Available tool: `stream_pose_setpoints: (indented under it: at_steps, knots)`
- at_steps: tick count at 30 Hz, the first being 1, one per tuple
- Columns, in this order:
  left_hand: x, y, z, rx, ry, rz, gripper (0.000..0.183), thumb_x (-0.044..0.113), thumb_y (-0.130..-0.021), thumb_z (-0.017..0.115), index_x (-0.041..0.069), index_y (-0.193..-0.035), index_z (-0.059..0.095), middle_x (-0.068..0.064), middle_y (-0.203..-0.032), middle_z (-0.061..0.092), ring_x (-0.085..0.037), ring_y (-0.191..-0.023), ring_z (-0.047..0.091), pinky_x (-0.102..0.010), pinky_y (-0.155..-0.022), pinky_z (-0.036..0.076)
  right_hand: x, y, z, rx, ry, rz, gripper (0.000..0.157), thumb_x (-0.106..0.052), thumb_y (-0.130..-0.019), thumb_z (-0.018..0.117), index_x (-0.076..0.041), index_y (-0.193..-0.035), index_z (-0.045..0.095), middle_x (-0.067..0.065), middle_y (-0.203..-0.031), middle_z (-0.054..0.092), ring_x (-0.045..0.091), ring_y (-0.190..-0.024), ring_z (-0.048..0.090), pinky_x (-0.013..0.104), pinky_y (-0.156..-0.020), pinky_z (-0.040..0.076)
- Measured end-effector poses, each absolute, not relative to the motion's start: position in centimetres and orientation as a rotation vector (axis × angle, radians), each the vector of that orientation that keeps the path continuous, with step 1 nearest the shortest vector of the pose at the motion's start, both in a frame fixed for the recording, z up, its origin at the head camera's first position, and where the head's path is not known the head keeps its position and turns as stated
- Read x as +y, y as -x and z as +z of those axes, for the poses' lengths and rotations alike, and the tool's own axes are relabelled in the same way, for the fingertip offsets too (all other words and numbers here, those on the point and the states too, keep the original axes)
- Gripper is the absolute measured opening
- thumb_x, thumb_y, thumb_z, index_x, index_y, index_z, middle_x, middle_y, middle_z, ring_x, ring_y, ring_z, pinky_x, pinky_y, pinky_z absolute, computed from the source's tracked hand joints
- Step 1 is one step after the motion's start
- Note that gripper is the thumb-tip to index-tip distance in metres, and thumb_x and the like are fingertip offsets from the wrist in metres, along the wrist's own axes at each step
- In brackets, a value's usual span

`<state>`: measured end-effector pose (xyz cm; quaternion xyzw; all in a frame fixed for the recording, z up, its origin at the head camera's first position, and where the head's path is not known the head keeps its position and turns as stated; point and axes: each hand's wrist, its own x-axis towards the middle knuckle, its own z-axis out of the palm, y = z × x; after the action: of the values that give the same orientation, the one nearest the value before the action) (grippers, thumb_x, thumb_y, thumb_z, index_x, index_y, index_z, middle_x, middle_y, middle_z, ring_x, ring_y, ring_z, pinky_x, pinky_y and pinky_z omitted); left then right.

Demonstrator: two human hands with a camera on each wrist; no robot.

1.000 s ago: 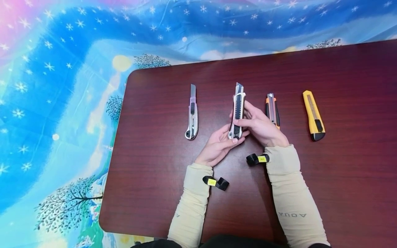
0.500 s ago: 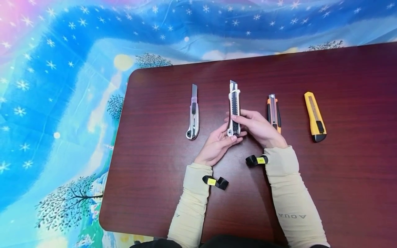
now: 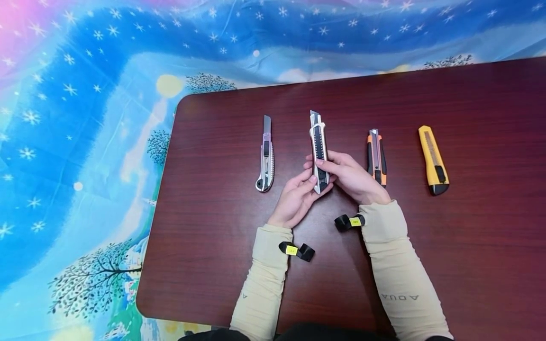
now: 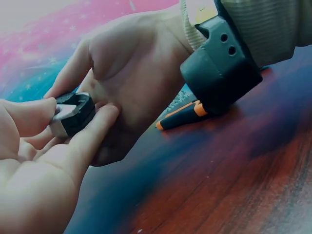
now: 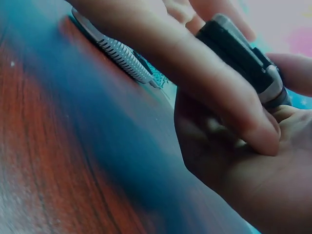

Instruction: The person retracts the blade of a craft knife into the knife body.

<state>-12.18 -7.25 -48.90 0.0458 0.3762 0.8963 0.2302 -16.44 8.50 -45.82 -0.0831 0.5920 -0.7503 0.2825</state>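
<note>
Cutter [image 3: 320, 148] — yeah, the silver-and-black one — is pointing away from you above the table [image 3: 213, 237]; you're pinching its butt end with your left hand [image 3: 293, 199], its middle with your right hand [image 3: 357, 176].

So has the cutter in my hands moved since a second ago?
Yes: in the head view, the held cutter has shifted left, toward the purple-silver cutter on the table.

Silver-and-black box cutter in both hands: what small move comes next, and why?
Probably lower the silver-and-black box cutter, tip pointing away, between the purple-and-silver cutter and the orange-and-black cutter. The left hand and right hand both grip it toward its near end, its tip already points away, and a gap lies there.
</note>
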Motion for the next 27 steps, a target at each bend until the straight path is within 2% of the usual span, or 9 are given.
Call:
stream_pose_setpoints:
  at_steps: [9,17,27]
  knots:
    - [-6.99,12.2,-49.13,1.071,-0.092,2.493,0.044,0.0,-0.103,0.031,-0.013,-0.145,0.028,-0.03,-0.151,0.032,-0.045,-0.138,0.032,-0.037,-0.108,0.046,8.68,16.51,-45.98,1.587,0.252,-1.994,0.044,-0.014,-0.1,0.05,0.009,-0.136,0.042,0.0,-0.111,0.067,0.014,-0.101,0.061,0.025,-0.09,0.048]
    - [-6.98,12.2,-49.12,1.074,-0.084,2.499,0.045,0.0,-0.103,0.032,-0.013,-0.145,0.028,-0.029,-0.151,0.031,-0.02,-0.122,0.053,-0.04,-0.11,0.043,8.81,16.55,-45.98,1.582,0.307,-2.0,0.044,-0.011,-0.099,0.051,0.009,-0.137,0.041,0.002,-0.113,0.067,0.014,-0.102,0.06,0.025,-0.092,0.047]
    - [-6.97,12.22,-48.95,1.054,-0.03,2.526,0.044,0.0,-0.102,0.032,-0.012,-0.145,0.029,-0.029,-0.151,0.031,-0.014,-0.119,0.056,-0.039,-0.109,0.044,8.72,16.51,-46.06,1.584,0.313,-1.984,0.049,-0.003,-0.096,0.052,0.007,-0.141,0.038,0.007,-0.122,0.064,0.012,-0.109,0.058,0.024,-0.099,0.041]
